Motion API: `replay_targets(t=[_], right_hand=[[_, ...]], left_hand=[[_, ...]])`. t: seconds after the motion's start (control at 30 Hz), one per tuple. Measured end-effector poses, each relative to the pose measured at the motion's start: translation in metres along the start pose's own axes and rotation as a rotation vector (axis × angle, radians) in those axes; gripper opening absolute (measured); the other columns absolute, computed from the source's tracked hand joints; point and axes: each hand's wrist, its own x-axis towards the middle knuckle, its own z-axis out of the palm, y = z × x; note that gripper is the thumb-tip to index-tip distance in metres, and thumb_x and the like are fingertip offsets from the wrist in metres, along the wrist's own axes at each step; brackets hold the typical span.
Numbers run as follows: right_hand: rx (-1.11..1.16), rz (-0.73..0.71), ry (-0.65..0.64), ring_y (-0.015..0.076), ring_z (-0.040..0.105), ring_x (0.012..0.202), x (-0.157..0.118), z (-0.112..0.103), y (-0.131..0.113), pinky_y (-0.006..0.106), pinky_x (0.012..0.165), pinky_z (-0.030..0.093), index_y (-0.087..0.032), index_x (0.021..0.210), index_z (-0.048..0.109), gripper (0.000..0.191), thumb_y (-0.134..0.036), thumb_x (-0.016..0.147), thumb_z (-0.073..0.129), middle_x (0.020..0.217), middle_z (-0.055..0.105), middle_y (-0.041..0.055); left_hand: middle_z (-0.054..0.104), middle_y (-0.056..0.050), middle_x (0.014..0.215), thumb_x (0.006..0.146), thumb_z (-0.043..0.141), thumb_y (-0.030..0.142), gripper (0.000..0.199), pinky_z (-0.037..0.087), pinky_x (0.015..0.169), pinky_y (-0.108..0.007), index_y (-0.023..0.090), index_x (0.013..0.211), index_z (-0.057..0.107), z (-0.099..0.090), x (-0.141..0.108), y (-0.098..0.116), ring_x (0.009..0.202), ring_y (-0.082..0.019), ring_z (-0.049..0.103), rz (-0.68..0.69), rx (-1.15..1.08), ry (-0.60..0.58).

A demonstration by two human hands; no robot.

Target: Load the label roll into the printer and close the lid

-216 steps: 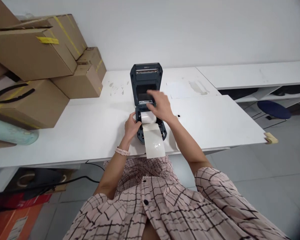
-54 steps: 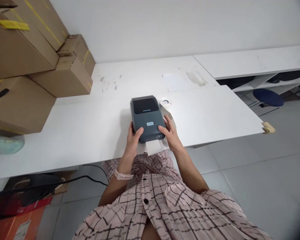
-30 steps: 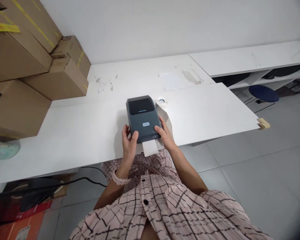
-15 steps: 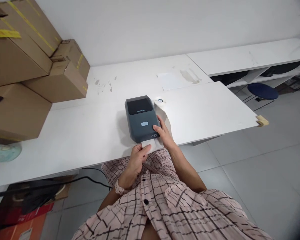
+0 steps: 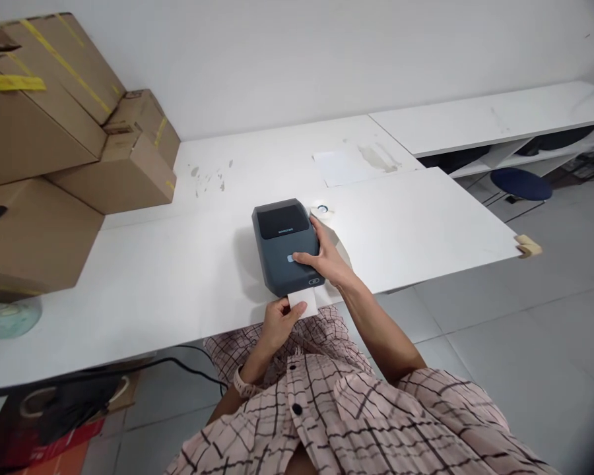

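A dark blue-grey label printer [image 5: 277, 254] with a glossy black window rests near the front edge of the white table. White label paper [image 5: 304, 305] sticks out of its front end. My left hand [image 5: 278, 323] pinches the left part of this paper between thumb and fingers. My right hand [image 5: 327, 256] lies along the printer's right side, fingers spread, its thumb on the light blue button [image 5: 292, 258]. Beyond the right fingertips lies a small roll [image 5: 322, 209], with pale backing paper [image 5: 340, 248] partly hidden by that hand.
Cardboard boxes [image 5: 34, 231] are stacked at the left, beside a pale green jar-like object [image 5: 10, 318]. A white sheet [image 5: 339, 168] lies toward the wall. A blue stool [image 5: 521, 184] stands at the right, and a black cable [image 5: 173, 360] hangs below the front edge.
My right thumb has moved from the printer's right front edge up onto its button. My left hand still grips the paper. The whole view has shifted slightly.
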Motion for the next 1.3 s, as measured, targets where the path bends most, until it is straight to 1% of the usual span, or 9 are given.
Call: replay_targets(t=[0.17, 0.33, 0.4, 0.5, 0.63, 0.87, 1.03, 1.17, 1.3], right_hand=[[-0.005, -0.046, 0.022, 0.0364, 0.049, 0.144, -0.003, 0.001, 0.003, 0.057, 0.119, 0.043, -0.035, 0.167, 0.011, 0.114, -0.052, 0.078, 0.079, 0.162, 0.044, 0.0085], [0.056, -0.087, 0.073, 0.0308, 0.029, 0.158, -0.030, 0.002, 0.014, 0.053, 0.128, 0.030, -0.040, 0.163, 0.028, 0.082, -0.067, 0.092, 0.059, 0.172, 0.030, 0.0006], [0.063, -0.119, 0.133, 0.0289, 0.025, 0.160, -0.043, 0.002, 0.017, 0.053, 0.131, 0.023, -0.041, 0.161, 0.034, 0.074, -0.069, 0.095, 0.053, 0.171, 0.031, -0.0018], [0.065, -0.203, 0.176, 0.0283, 0.026, 0.160, -0.049, -0.002, 0.015, 0.055, 0.132, 0.020, -0.041, 0.158, 0.040, 0.071, -0.075, 0.096, 0.045, 0.169, 0.036, -0.0026], [0.088, -0.290, 0.142, 0.0260, 0.032, 0.158, -0.025, -0.011, -0.009, 0.052, 0.131, 0.024, -0.037, 0.162, 0.031, 0.084, -0.085, 0.092, 0.033, 0.170, 0.034, -0.0010], [-0.036, -0.380, 0.141, 0.0253, 0.031, 0.158, 0.050, -0.017, -0.059, 0.052, 0.129, 0.023, -0.033, 0.163, 0.026, 0.084, -0.082, 0.094, 0.031, 0.167, 0.039, 0.0013], [-0.337, -0.491, 0.215, 0.0346, 0.043, 0.147, 0.071, -0.012, -0.059, 0.055, 0.126, 0.028, -0.027, 0.145, 0.056, 0.067, -0.070, 0.094, 0.051, 0.154, 0.056, 0.0071], [-0.765, -0.493, -0.064, 0.0347, 0.066, 0.117, 0.069, 0.012, -0.038, 0.057, 0.121, 0.029, -0.020, 0.106, 0.077, 0.035, -0.041, 0.101, 0.048, 0.113, 0.077, 0.0133], [-1.031, -0.484, -0.323, 0.0299, 0.073, 0.095, 0.070, 0.032, -0.019, 0.056, 0.124, 0.021, -0.020, 0.084, 0.078, 0.030, -0.027, 0.098, 0.052, 0.081, 0.077, 0.0106]], left_hand=[[0.045, 0.003, 0.052, 0.084, 0.067, 0.055, 0.049, 0.033, 0.054, -0.026, 0.017, 0.054, 0.058, -0.008, -0.008, 0.002, 0.054, -0.010, 0.040, 0.131, 0.051, 0.046], [0.053, 0.000, 0.063, 0.094, 0.054, 0.049, 0.040, 0.041, 0.057, -0.026, 0.020, 0.069, 0.065, -0.028, -0.015, 0.009, 0.059, -0.013, 0.048, 0.319, -0.056, 0.507], [0.066, -0.004, 0.083, 0.095, 0.055, 0.050, 0.033, 0.048, 0.065, -0.026, 0.021, 0.091, 0.071, -0.036, -0.008, 0.010, 0.073, -0.015, 0.058, 0.285, -0.064, 0.559], [0.068, -0.012, 0.123, 0.095, 0.056, 0.053, 0.041, 0.054, 0.084, -0.029, 0.022, 0.120, 0.066, -0.044, 0.012, 0.012, 0.110, -0.022, 0.065, 0.216, -0.047, 0.486], [0.056, -0.013, 0.149, 0.094, 0.057, 0.053, 0.055, 0.051, 0.102, -0.031, 0.024, 0.141, 0.054, -0.043, 0.048, 0.025, 0.137, -0.026, 0.055, 0.182, -0.024, 0.354], [0.059, -0.014, 0.144, 0.082, 0.073, 0.041, 0.067, 0.052, 0.099, -0.036, 0.022, 0.142, 0.051, -0.041, 0.103, 0.050, 0.130, -0.029, 0.059, 0.150, 0.065, 0.328], [0.063, -0.015, 0.138, 0.076, 0.074, 0.029, 0.070, 0.054, 0.092, -0.037, 0.020, 0.142, 0.052, -0.043, 0.113, 0.050, 0.119, -0.028, 0.065, 0.150, 0.104, 0.340], [0.071, -0.011, 0.125, 0.074, 0.070, 0.022, 0.061, 0.054, 0.094, -0.039, 0.020, 0.134, 0.061, -0.046, 0.111, 0.054, 0.112, -0.028, 0.067, 0.184, 0.195, 0.354], [0.076, -0.008, 0.113, 0.071, 0.064, 0.013, 0.058, 0.053, 0.098, -0.041, 0.021, 0.128, 0.067, -0.052, 0.111, 0.058, 0.110, -0.030, 0.068, 0.223, 0.280, 0.329]])
